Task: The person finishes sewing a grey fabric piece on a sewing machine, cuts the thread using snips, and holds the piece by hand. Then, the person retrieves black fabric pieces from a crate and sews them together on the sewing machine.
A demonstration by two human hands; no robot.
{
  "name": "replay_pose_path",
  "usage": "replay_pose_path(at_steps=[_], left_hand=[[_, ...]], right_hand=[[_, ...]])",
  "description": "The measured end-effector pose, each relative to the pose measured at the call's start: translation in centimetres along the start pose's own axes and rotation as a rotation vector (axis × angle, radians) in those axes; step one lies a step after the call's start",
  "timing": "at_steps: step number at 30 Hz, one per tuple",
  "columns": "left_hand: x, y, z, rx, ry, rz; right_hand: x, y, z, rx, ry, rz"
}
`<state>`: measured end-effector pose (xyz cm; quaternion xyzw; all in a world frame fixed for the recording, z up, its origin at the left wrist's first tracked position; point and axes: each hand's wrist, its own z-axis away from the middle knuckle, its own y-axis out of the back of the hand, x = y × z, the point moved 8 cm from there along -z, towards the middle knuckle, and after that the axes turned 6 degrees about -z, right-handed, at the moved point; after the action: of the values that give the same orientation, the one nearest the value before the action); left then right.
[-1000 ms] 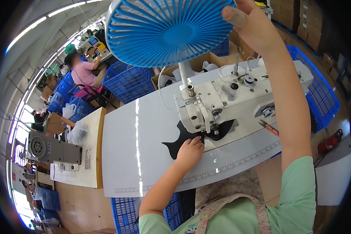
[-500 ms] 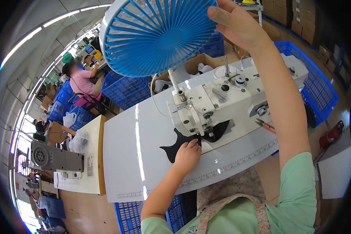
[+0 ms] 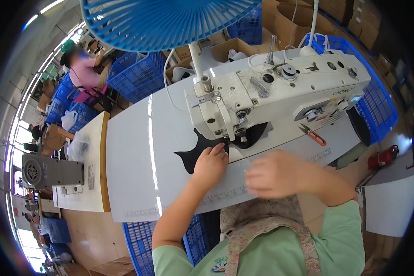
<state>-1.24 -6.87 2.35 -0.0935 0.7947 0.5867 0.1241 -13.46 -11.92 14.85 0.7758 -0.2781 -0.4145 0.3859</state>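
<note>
A white sewing machine (image 3: 280,99) stands on a white work table (image 3: 138,165). A black fabric piece (image 3: 194,154) lies flat on the table and runs under the machine's needle. My left hand (image 3: 211,163) rests on the black fabric just in front of the needle, fingers pressed down on it. My right hand (image 3: 273,175) is blurred, held low above the table's front edge, right of my left hand, and seems to hold nothing. Red-handled snips (image 3: 313,135) lie on the table under the machine's arm.
A blue fan (image 3: 165,20) on a white stem hangs over the machine. Blue plastic crates (image 3: 135,76) stand behind the table and to its right (image 3: 377,106). A second table (image 3: 85,175) with a grey motor (image 3: 46,171) is at left. A person (image 3: 85,69) sits beyond. A red extinguisher (image 3: 382,158) is on the floor.
My right hand has come down from the fan overhead to just above the table's front edge. The view has tilted down toward the machine. My left hand stays on the black fabric.
</note>
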Motion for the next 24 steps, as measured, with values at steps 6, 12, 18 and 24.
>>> replay_pose_path(at_steps=[6, 12, 18, 24], left_hand=[[0.0, -0.2, 0.3, -0.017, 0.018, 0.012], [-0.1, 0.0, 0.5, -0.008, 0.017, 0.029], [-0.3, 0.6, 0.2, 0.09, 0.01, 0.061], [-0.1, 0.4, 0.1, 0.022, 0.019, 0.054]], right_hand=[[9.4, -6.6, 2.1, 0.192, -0.067, 0.619], [10.4, -6.9, 1.7, 0.137, -0.064, 0.593], [10.9, -8.5, 1.7, 0.079, 0.049, 0.53], [10.9, -8.9, 1.7, 0.114, 0.011, 0.508]])
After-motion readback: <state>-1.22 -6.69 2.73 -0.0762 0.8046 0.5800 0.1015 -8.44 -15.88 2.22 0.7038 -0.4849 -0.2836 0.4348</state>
